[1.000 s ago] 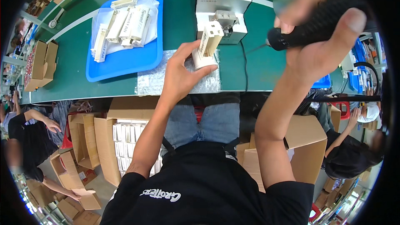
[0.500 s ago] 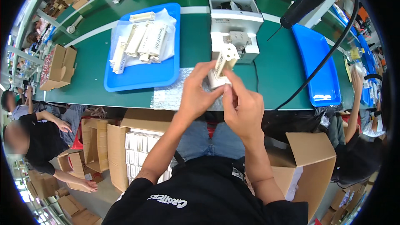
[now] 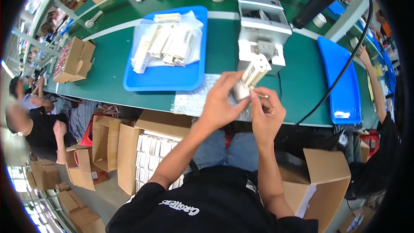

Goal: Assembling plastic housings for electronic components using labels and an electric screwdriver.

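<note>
My left hand (image 3: 221, 103) is closed around the white lower part (image 3: 240, 91) of a long, cream-coloured piece (image 3: 255, 71) with dark lettering, holding it tilted over the bench's front edge. At the lower part's right side, my right hand (image 3: 268, 114) has thumb and forefinger together on a thin wire (image 3: 261, 96) whose small, coloured end sticks out. The other fingers of that hand are curled. Just beyond the piece stands a grey-and-white bench machine (image 3: 264, 32). Left of it, a blue tray (image 3: 164, 85) carries several similar cream pieces (image 3: 160, 44) on a clear plastic bag.
Bubble wrap (image 3: 186, 102) lies by the bench's front edge. A second blue tray (image 3: 345, 103) is at the right, under a black cable (image 3: 334, 84) and a hanging black power tool (image 3: 317, 6). Open cartons (image 3: 325, 168) flank my legs. Co-workers sit at both sides.
The view has shifted, so the bench things appear further right. The cream piece now leans more to the right, and the thin wire shows at my right fingertips.
</note>
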Demonstrator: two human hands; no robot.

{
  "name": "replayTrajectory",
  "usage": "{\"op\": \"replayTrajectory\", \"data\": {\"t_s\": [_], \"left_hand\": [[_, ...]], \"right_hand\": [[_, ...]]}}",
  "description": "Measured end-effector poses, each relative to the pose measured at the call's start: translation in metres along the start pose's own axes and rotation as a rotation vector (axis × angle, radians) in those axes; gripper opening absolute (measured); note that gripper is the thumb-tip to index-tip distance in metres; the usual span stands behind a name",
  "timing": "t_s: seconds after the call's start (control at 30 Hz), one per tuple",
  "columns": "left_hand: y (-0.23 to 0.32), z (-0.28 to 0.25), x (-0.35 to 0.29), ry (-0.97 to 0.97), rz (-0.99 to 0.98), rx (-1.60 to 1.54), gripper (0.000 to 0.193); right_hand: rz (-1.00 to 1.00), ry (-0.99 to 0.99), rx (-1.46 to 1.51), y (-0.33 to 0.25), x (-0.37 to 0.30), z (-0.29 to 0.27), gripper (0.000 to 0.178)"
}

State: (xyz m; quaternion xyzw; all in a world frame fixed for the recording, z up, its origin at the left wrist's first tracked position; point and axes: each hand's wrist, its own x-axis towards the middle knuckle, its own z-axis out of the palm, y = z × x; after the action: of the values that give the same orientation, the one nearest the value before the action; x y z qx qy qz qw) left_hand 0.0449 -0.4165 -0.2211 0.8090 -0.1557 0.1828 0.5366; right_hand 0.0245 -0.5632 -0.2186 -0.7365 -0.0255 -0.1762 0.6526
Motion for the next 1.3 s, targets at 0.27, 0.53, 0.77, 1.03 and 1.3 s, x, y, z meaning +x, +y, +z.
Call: {"op": "replayTrajectory", "data": {"t_s": [0.27,0.53,0.77,1.03,1.3], "left_hand": [[-0.003,-0.005,0.005,-0.090,-0.161,-0.236,0.064],[0.003,-0.031,0.006,-0.265,-0.078,0.008,0.077],[-0.006,-0.168,0.130,-0.137,-0.166,-0.008,0.074],[-0.228,-0.367,0.298,-0.072,-0.497,0.337,0.066],[-0.291,-0.416,0.331,-0.176,-0.690,0.770,0.072]], "right_hand": [[-0.618,-0.250,-0.427,0.011,-0.006,-0.032,0.031],[-0.289,-0.046,-0.305,0.024,0.011,-0.064,0.012],[-0.182,0.062,-0.379,0.035,0.011,-0.060,0.013],[-0.212,0.166,-0.419,0.040,0.011,-0.050,0.016],[-0.234,0.160,-0.525,0.033,0.014,-0.050,0.024]]}}
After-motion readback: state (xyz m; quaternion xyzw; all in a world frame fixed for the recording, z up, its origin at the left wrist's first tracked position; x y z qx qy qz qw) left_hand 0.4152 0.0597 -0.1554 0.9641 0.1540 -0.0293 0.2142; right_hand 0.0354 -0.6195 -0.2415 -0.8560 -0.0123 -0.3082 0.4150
